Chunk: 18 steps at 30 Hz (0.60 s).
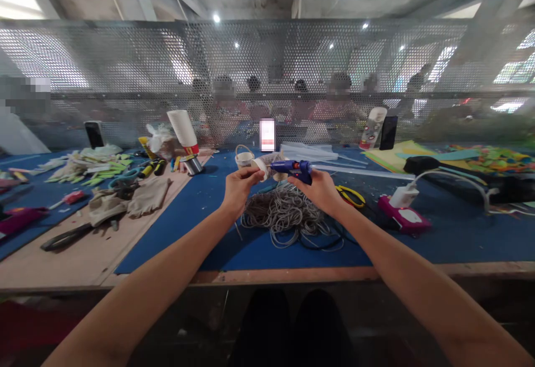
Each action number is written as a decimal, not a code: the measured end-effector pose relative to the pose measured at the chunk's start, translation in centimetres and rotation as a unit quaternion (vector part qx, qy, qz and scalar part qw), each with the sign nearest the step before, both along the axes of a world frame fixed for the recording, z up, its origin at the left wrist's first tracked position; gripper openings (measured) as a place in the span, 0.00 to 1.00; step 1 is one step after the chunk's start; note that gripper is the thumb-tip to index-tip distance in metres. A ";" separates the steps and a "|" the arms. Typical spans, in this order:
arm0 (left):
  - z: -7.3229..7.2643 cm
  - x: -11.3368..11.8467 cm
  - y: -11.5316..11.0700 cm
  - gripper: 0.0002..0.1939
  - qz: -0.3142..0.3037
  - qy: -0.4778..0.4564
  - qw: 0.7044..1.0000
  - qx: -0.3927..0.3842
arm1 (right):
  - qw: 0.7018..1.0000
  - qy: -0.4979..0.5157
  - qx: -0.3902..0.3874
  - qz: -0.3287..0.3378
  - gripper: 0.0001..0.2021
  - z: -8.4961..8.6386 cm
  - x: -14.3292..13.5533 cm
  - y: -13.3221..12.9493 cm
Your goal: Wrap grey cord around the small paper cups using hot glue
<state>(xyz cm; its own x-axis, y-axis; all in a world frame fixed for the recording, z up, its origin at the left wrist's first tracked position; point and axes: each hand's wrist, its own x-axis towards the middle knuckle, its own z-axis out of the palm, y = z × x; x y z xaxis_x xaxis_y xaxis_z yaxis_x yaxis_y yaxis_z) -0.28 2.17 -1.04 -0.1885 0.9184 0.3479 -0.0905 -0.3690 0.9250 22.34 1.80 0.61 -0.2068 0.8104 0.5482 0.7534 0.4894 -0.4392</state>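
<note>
My left hand (240,189) pinches a small whitish paper cup (259,167), tipped on its side, between thumb and fingers. My right hand (320,189) is wrapped round a blue hot glue gun (288,166). Its nozzle points left at the cup; whether it touches cannot be made out. From the gun's back runs a long clear glue stick (363,173). Below both hands lies a tangled heap of grey cord (288,211) on the blue mat. Just behind the cup stands a small white basket (244,159) with a thin arched handle.
A leaning stack of paper cups (183,128) stands back left. Work gloves (148,197) and scissors (125,178) lie left. Rightward are yellow-handled pliers (351,195) and a magenta power block (403,213) with a white plug. Behind rises a perforated metal screen (271,60), with people beyond.
</note>
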 end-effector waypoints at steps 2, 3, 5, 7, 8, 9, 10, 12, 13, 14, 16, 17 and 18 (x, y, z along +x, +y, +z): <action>0.1 0.0 0.0 0.13 0.000 -0.001 1.000 -0.002 | 1.000 -0.011 0.008 -0.004 0.25 0.0 0.0 -0.1; 0.1 0.0 0.0 0.13 -0.002 -0.001 1.000 -0.003 | 1.000 -0.015 0.012 -0.005 0.25 0.0 -0.1 -0.1; 0.1 0.0 0.0 0.13 -0.005 -0.004 1.000 -0.006 | 1.000 -0.022 0.019 -0.005 0.25 0.0 -0.1 -0.2; 0.2 0.0 0.0 0.13 -0.007 -0.010 1.000 -0.009 | 0.999 -0.027 0.022 -0.003 0.24 0.0 0.0 -0.2; 0.2 0.0 0.0 0.13 -0.006 -0.013 1.000 -0.012 | 0.999 -0.030 0.022 -0.003 0.24 0.0 0.0 -0.2; 0.2 -0.1 0.0 0.13 -0.006 -0.016 1.000 -0.015 | 0.999 -0.032 0.022 -0.002 0.24 0.0 0.0 -0.1; 0.2 -0.1 0.0 0.13 -0.007 -0.019 1.000 -0.017 | 0.999 -0.033 0.021 -0.001 0.24 -0.1 0.0 -0.1; 0.2 -0.1 0.0 0.13 -0.010 -0.026 0.999 -0.020 | 0.999 -0.037 0.020 0.001 0.25 -0.1 0.0 -0.1; 0.2 0.0 0.0 0.13 -0.011 -0.029 0.999 -0.021 | 0.999 -0.040 0.020 0.001 0.25 -0.1 0.0 -0.2; 0.2 0.0 0.0 0.13 -0.012 -0.031 0.999 -0.022 | 0.999 -0.042 0.021 0.001 0.25 -0.1 0.0 -0.2; 0.3 0.0 0.0 0.13 -0.012 -0.033 0.999 -0.024 | 0.999 -0.047 0.022 0.001 0.25 -0.1 0.0 -0.2; 0.3 0.0 -0.1 0.13 -0.011 -0.033 0.999 -0.026 | 0.999 -0.048 0.023 0.002 0.24 -0.1 0.0 -0.2; 0.3 0.0 -0.1 0.13 -0.011 -0.034 0.999 -0.027 | 0.998 -0.049 0.024 0.002 0.24 -0.1 0.0 -0.2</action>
<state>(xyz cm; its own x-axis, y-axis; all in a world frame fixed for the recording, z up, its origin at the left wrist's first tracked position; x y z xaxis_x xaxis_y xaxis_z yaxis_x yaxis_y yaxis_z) -0.26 2.10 -0.75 -0.1900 0.9393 0.2857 -0.1602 -0.3167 0.9349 22.36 1.62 0.50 -0.2646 0.7831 0.5628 0.7903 0.5105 -0.3388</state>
